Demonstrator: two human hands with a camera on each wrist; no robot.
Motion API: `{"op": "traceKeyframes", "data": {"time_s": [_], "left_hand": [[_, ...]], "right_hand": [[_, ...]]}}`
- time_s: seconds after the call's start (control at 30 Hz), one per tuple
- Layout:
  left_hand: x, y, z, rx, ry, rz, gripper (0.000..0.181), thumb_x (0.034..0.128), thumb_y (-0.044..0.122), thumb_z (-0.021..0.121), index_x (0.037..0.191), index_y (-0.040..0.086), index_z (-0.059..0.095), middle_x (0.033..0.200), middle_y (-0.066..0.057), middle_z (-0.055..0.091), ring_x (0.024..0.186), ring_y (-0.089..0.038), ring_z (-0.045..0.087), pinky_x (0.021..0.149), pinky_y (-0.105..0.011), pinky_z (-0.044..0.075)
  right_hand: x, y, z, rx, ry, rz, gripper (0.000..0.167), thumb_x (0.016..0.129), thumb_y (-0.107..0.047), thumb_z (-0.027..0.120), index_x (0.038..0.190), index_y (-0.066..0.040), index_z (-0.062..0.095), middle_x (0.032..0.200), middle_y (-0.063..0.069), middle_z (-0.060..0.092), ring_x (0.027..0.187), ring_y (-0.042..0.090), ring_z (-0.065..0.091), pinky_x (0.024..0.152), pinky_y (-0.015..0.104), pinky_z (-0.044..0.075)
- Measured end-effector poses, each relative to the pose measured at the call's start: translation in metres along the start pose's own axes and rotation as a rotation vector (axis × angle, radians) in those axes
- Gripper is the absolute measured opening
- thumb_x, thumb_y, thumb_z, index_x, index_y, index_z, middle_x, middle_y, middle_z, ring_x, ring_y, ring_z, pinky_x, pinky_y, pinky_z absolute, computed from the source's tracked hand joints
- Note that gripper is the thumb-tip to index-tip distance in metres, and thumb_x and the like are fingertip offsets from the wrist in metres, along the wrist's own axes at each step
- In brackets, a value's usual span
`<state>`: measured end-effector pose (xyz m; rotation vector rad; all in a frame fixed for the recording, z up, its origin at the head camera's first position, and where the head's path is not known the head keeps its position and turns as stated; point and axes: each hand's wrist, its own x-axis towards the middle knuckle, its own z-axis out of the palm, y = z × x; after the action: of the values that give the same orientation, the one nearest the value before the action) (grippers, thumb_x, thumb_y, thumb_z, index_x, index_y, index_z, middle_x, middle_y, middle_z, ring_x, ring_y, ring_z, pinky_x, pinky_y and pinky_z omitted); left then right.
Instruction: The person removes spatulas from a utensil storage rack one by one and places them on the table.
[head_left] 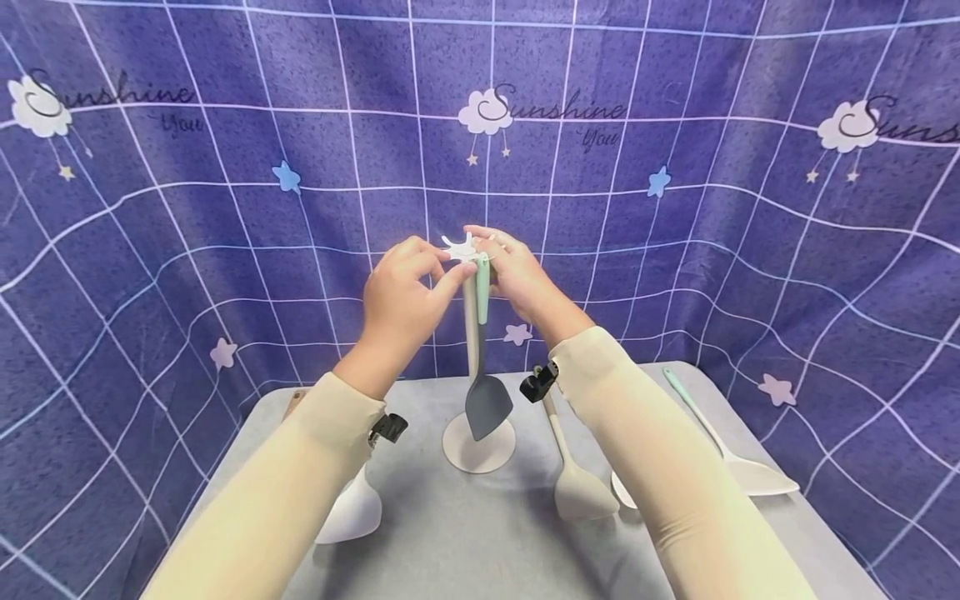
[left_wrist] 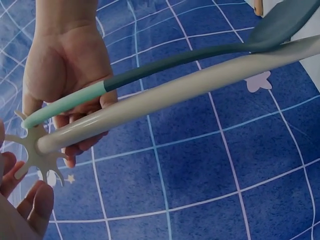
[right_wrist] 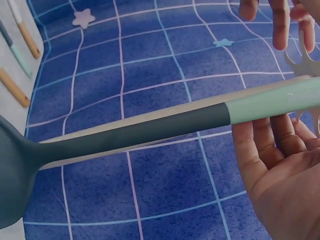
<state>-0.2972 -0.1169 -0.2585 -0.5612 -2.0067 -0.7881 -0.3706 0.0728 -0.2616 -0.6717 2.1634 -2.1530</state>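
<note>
A pale utensil stand point(head_left: 471, 325) rises from a round base, with a ring of curved hooks point(head_left: 459, 250) at its top. A spatula point(head_left: 487, 408) with a dark grey blade and mint green handle hangs upright beside the pole, its handle end at one hook. My left hand point(head_left: 405, 287) pinches the hook ring from the left between thumb and fingers. On the other side, my right hand point(head_left: 517, 275) has its fingers curled behind the green handle point(right_wrist: 275, 102) and the pole point(left_wrist: 165, 97), with the thumb at the handle's end. The hooks partly hide its fingertips.
On the grey table point(head_left: 435, 558) lie a white utensil point(head_left: 351, 510) at left, a beige turner point(head_left: 581, 496) right of the base, and a white-headed, green-handled utensil point(head_left: 750, 475) farther right. A blue grid-patterned cloth point(head_left: 600, 208) surrounds the table's back and sides.
</note>
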Motion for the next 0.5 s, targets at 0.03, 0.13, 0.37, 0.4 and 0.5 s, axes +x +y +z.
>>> {"op": "traceKeyframes", "data": {"time_s": [0.03, 0.13, 0.37, 0.4, 0.5], "left_hand": [[0.0007, 0.0014, 0.0003, 0.0, -0.002, -0.007, 0.049, 0.0962, 0.038, 0.091, 0.066, 0.01, 0.065, 0.109, -0.007, 0.083, 0.11, -0.033, 0.076, 0.083, -0.052, 0.059], [0.0023, 0.0043, 0.0005, 0.003, 0.004, -0.014, 0.053, 0.0955, 0.037, 0.092, 0.062, 0.01, 0.06, 0.106, -0.008, 0.083, 0.107, -0.032, 0.077, 0.08, -0.051, 0.058], [0.0026, 0.0035, 0.0015, -0.019, 0.058, -0.016, 0.056, 0.0921, 0.033, 0.093, 0.061, 0.009, 0.054, 0.102, -0.009, 0.084, 0.095, -0.033, 0.081, 0.067, -0.044, 0.053], [0.0028, 0.0032, 0.002, -0.021, 0.058, -0.018, 0.056, 0.0921, 0.033, 0.093, 0.061, 0.009, 0.054, 0.102, -0.009, 0.084, 0.094, -0.033, 0.081, 0.067, -0.043, 0.052], [0.0035, 0.0023, 0.0035, -0.031, 0.057, -0.029, 0.056, 0.0921, 0.034, 0.093, 0.061, 0.009, 0.054, 0.101, -0.008, 0.084, 0.094, -0.033, 0.08, 0.067, -0.04, 0.051]], "right_hand": [[-0.0006, 0.0, -0.0006, -0.004, 0.002, -0.006, 0.051, 0.118, -0.039, 0.053, 0.168, -0.027, 0.056, 0.125, 0.003, 0.073, 0.127, 0.028, 0.077, 0.121, 0.057, 0.059], [-0.0012, 0.0001, -0.0013, 0.006, 0.001, -0.008, 0.05, 0.119, -0.039, 0.053, 0.166, -0.027, 0.058, 0.123, 0.003, 0.074, 0.124, 0.028, 0.078, 0.121, 0.058, 0.059], [-0.0003, -0.0022, -0.0019, 0.002, -0.035, 0.013, 0.051, 0.12, -0.039, 0.054, 0.169, -0.026, 0.055, 0.111, -0.001, 0.07, 0.118, 0.024, 0.079, 0.121, 0.059, 0.058], [-0.0005, -0.0029, -0.002, 0.003, -0.037, 0.014, 0.051, 0.12, -0.039, 0.054, 0.169, -0.027, 0.055, 0.111, -0.001, 0.07, 0.119, 0.024, 0.079, 0.121, 0.059, 0.058], [-0.0012, -0.0047, -0.003, 0.004, -0.053, 0.016, 0.052, 0.12, -0.039, 0.053, 0.17, -0.029, 0.053, 0.114, -0.001, 0.071, 0.122, 0.025, 0.078, 0.121, 0.059, 0.058]]}}
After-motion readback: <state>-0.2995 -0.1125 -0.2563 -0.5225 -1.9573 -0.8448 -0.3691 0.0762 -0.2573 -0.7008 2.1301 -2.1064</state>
